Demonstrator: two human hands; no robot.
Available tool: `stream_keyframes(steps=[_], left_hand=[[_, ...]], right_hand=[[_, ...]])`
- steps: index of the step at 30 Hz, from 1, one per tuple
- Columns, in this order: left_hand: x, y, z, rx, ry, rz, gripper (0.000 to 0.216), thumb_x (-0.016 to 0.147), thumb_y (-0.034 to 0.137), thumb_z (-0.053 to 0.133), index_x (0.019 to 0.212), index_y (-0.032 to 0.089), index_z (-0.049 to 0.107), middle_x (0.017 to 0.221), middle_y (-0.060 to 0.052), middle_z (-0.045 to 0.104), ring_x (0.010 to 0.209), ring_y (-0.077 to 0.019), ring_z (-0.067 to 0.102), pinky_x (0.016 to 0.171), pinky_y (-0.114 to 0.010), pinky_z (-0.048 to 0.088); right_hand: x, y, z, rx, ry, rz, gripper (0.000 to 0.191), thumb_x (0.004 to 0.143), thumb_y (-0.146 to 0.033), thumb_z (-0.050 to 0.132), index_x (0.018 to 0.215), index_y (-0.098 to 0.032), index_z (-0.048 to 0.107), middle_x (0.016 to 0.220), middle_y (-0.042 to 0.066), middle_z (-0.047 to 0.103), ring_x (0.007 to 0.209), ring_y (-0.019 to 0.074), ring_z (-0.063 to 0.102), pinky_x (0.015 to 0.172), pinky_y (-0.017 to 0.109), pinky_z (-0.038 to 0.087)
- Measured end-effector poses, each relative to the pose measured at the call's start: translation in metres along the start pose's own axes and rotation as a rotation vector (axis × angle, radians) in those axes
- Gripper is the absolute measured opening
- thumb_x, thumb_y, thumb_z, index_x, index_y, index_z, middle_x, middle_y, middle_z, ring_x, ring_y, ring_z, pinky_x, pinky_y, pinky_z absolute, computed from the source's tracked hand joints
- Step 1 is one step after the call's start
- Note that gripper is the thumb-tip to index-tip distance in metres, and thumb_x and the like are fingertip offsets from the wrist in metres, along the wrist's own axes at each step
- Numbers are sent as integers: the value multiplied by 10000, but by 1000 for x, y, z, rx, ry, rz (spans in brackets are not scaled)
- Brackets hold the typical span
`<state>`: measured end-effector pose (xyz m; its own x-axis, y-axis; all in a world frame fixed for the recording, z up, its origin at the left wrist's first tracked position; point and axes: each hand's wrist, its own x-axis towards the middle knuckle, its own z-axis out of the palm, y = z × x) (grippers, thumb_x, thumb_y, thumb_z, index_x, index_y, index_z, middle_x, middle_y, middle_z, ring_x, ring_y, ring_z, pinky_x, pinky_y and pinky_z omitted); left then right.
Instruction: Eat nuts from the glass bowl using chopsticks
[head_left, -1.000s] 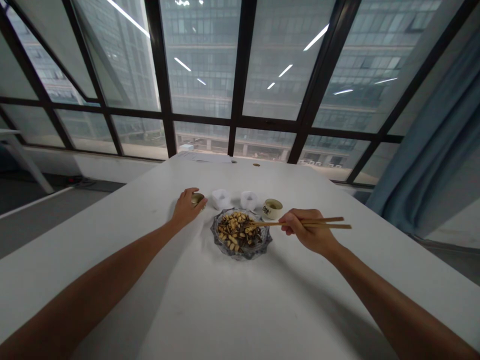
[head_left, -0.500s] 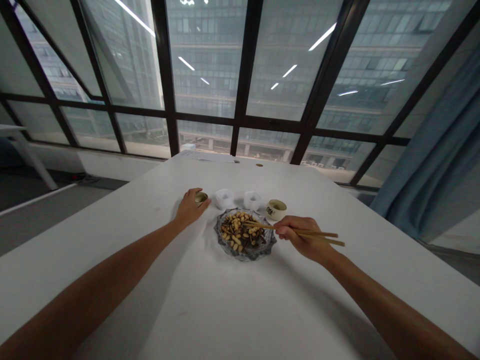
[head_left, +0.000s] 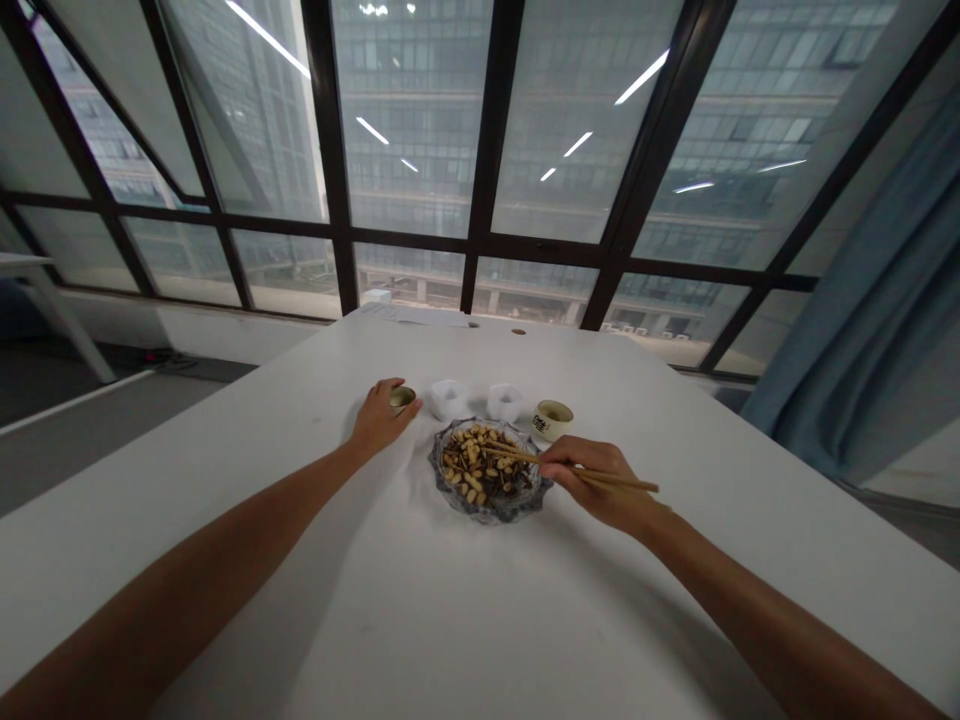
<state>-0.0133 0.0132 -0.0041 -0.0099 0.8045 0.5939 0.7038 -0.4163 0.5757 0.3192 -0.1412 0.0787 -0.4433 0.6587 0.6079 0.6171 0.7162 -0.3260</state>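
My left hand [head_left: 379, 418] is wrapped round a small greenish cup [head_left: 403, 397] standing on the table. A pair of wooden chopsticks [head_left: 615, 480] is gripped in my right hand [head_left: 596, 478], over the right side of a glass bowl [head_left: 491, 515] with a jagged rim. The chopstick tips reach into a mix of pale, peanut-like pieces [head_left: 472, 470] and dark, thin ones in the bowl; whether they pinch a piece I cannot tell. Behind the bowl are two white cups [head_left: 448, 400] and, at the right, a cream cup [head_left: 553, 420] with dark writing.
All this stands on a white table [head_left: 420, 610]. Papers [head_left: 412, 315] and two small round objects [head_left: 518, 332] lie at its far edge, by the windows. A blue curtain [head_left: 847, 370] hangs at the right; another table [head_left: 67, 310] is at the far left.
My right hand has shifted slightly left and the chopsticks have come closer together, their tips moving a little left in the bowl. My left hand stays on the cup.
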Motion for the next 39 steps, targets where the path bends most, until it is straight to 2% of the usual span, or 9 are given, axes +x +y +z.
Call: stream_keyframes(steps=[3, 6, 14, 21, 24, 28, 34, 36, 39], left_hand=[[0, 0, 0, 2, 7, 5, 445, 851, 438, 663, 1218, 217, 545, 1263, -127, 635, 1215, -287, 587, 1048, -459, 478], [-1, 1, 0, 10, 11, 11, 436, 854, 431, 663, 1217, 221, 543, 1264, -123, 636, 1209, -280, 590, 1051, -456, 477], [-1, -1, 0, -3, -14, -56, 531, 834, 485, 684, 1263, 218, 521, 1307, -128, 626, 1214, -271, 609, 1042, -425, 490], [-2, 2, -3, 8, -58, -148, 675, 800, 518, 721, 1331, 182, 474, 1325, -158, 628, 1169, -270, 644, 988, -399, 513], [-2, 7, -6, 58, -82, -194, 720, 793, 552, 723, 1356, 191, 457, 1301, -151, 651, 1154, -282, 657, 966, -404, 517], [-3, 11, -9, 110, -122, -239, 771, 779, 594, 727, 1375, 199, 440, 1278, -158, 671, 1148, -317, 664, 947, -433, 518], [-2, 10, -9, 114, -126, -246, 766, 757, 608, 739, 1354, 213, 466, 1296, -156, 658, 1181, -328, 650, 966, -431, 513], [-2, 10, -9, 107, -123, -246, 751, 756, 602, 740, 1344, 217, 476, 1285, -150, 660, 1177, -327, 653, 964, -429, 516], [-3, 9, -8, 91, -105, -232, 722, 750, 580, 754, 1325, 234, 488, 1274, -132, 663, 1174, -317, 653, 966, -424, 516]], right_hand=[[-1, -2, 0, -8, 5, 54, 430, 1004, -487, 499, 754, -215, 721, 664, 29, 723, 572, 141, 665, 547, 242, 502], [-2, 0, 0, 81, 45, 181, 476, 980, -519, 523, 664, -205, 691, 589, 34, 694, 499, 140, 630, 485, 248, 486], [0, 31, 16, 707, 458, 631, 549, 762, -715, 695, 698, -172, 645, 511, 40, 651, 358, 144, 559, 313, 248, 421], [-7, 48, 30, 858, 569, 735, 578, 657, -720, 777, 696, -161, 638, 486, 32, 639, 352, 128, 544, 330, 235, 427], [-7, 43, 32, 809, 635, 689, 572, 707, -723, 740, 703, -158, 647, 501, 37, 646, 365, 129, 551, 337, 237, 429], [-9, 28, 29, 557, 642, 526, 532, 854, -690, 614, 734, -174, 664, 535, 46, 669, 393, 153, 584, 355, 262, 453], [-22, 11, 21, -28, 289, 75, 488, 1003, -528, 468, 720, -221, 719, 584, 38, 708, 509, 155, 665, 518, 266, 518], [-24, 11, 20, -101, 217, -36, 473, 1019, -495, 443, 748, -232, 727, 626, 43, 727, 554, 157, 682, 556, 263, 526], [-25, 14, 20, -137, 156, -77, 466, 1033, -472, 409, 782, -242, 726, 671, 48, 741, 580, 158, 685, 584, 265, 534]])
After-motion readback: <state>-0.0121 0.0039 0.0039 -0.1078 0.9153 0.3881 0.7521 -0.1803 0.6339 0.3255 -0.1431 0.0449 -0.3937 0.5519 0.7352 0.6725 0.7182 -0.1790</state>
